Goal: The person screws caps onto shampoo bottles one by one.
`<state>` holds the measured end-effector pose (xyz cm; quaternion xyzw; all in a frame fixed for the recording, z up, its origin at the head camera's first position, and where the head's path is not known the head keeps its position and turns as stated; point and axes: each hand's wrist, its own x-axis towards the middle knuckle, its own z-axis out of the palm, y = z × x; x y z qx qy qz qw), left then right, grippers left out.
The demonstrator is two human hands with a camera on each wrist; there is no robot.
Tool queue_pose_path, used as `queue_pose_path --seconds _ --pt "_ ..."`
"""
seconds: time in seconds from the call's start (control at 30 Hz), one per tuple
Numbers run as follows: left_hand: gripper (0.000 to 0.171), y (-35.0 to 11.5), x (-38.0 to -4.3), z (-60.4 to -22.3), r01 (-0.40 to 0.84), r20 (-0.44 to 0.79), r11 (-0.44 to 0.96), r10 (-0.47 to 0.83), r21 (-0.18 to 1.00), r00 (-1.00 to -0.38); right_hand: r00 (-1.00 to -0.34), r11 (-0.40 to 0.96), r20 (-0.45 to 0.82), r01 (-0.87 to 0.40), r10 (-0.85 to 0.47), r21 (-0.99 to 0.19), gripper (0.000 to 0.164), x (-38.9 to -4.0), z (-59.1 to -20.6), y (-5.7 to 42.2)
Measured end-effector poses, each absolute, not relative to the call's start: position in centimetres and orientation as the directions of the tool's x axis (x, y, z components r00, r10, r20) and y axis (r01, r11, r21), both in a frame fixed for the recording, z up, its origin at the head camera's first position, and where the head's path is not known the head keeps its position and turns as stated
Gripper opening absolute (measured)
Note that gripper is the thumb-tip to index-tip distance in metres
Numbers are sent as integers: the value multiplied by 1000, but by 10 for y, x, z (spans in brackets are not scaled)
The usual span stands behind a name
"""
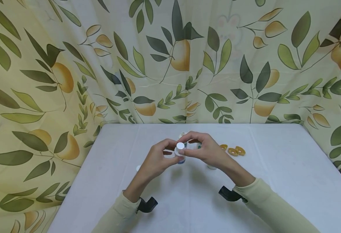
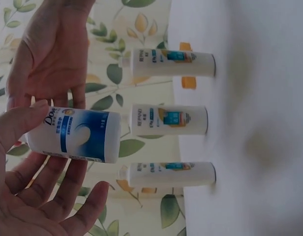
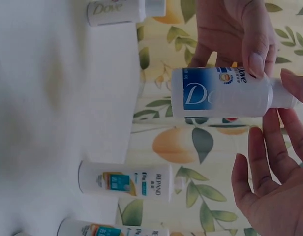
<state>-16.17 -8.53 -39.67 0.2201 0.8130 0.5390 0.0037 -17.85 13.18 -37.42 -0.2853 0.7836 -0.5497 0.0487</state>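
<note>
A small white-and-blue Dove bottle (image 2: 87,132) is held upright above the table between both hands. My left hand (image 1: 159,157) grips its body between thumb and fingers. At the top, my right hand (image 1: 206,149) pinches the round white cap (image 1: 180,146), which sits on the bottle's neck. The right wrist view shows the thumb and fingertips around that cap (image 3: 283,93), with the other fingers spread apart. Beyond the held bottle stand white REPAND bottles (image 2: 168,119), three of them visible in the left wrist view.
Another Dove bottle (image 3: 114,11) stands on the table at the left. Several yellow rings (image 1: 233,151) lie to the right, behind my right wrist. A white object (image 1: 212,167) is partly hidden under the right forearm. A patterned curtain (image 1: 170,94) hangs behind the white table (image 1: 278,168).
</note>
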Motion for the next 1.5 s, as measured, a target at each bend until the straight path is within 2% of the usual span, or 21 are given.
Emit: queue_pose_path --seconds 0.4,1.1,1.5 --pt "41 -101 -161 -399 337 189 348 396 875 -899 -792 174 261 -415 -552 -893 23 -182 -383 123" --pt "40 -130 -163 -407 339 131 465 423 818 -896 -805 213 222 -393 -551 -894 22 -182 -398 95" --pt "38 -146 -164 -412 347 123 471 443 811 -888 -796 186 214 -377 -566 -908 24 -183 -406 82"
